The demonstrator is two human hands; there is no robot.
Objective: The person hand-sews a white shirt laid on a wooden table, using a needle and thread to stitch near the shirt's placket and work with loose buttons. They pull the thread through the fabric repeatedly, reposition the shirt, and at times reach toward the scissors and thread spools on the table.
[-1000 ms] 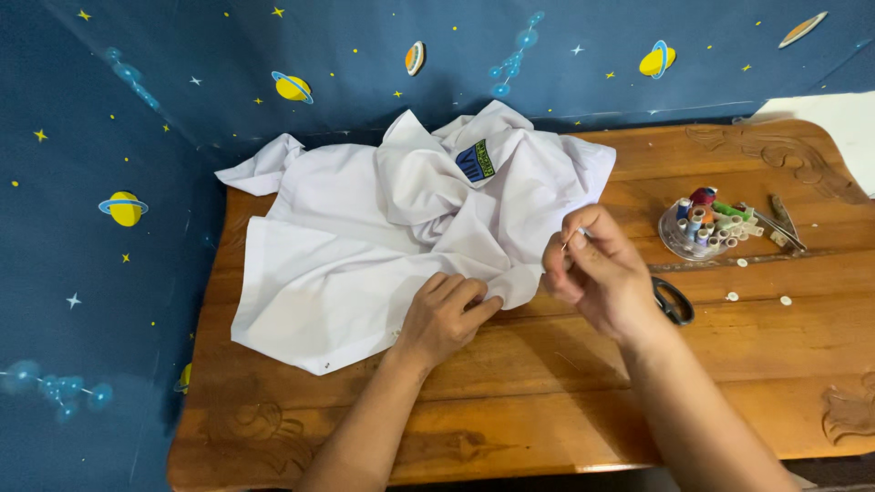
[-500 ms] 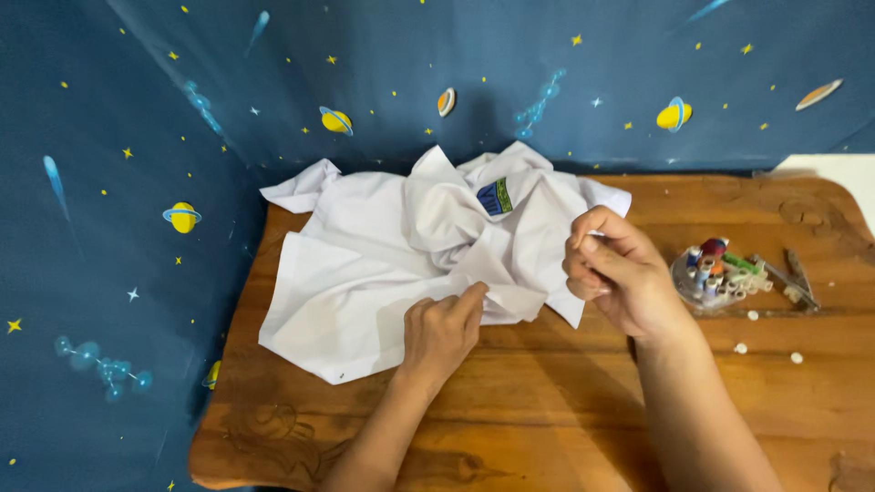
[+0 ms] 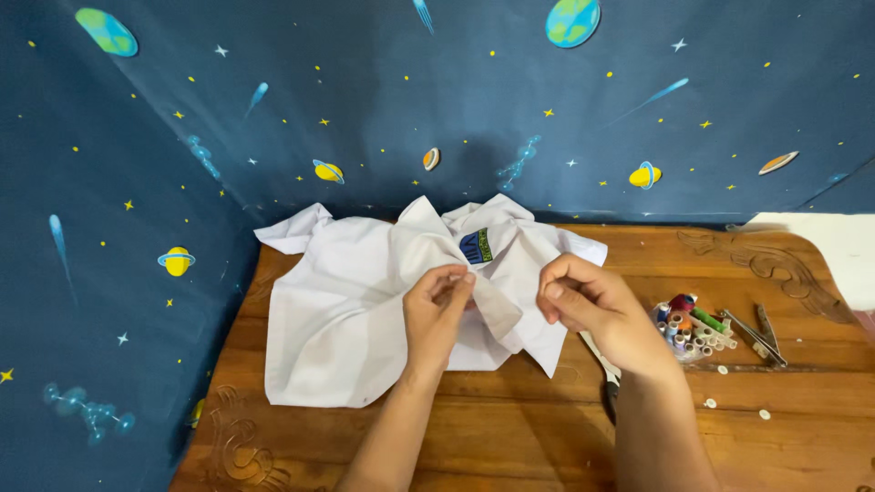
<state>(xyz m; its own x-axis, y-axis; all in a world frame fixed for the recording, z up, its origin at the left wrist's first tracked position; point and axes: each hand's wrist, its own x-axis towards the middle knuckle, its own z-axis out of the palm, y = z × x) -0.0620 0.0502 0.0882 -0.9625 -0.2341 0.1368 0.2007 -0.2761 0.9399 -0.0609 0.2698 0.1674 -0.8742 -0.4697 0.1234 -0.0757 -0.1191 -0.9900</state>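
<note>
A crumpled white shirt (image 3: 365, 310) lies toward the table's (image 3: 510, 437) back left corner. The left hand (image 3: 436, 312) pinches a raised fold; the right hand (image 3: 583, 305), fingers closed together, hovers just right of it.

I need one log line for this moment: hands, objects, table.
left hand: pinching shirt fold | right hand: closed, beside shirt | table: thread spools, scissors, loose buttons
</note>
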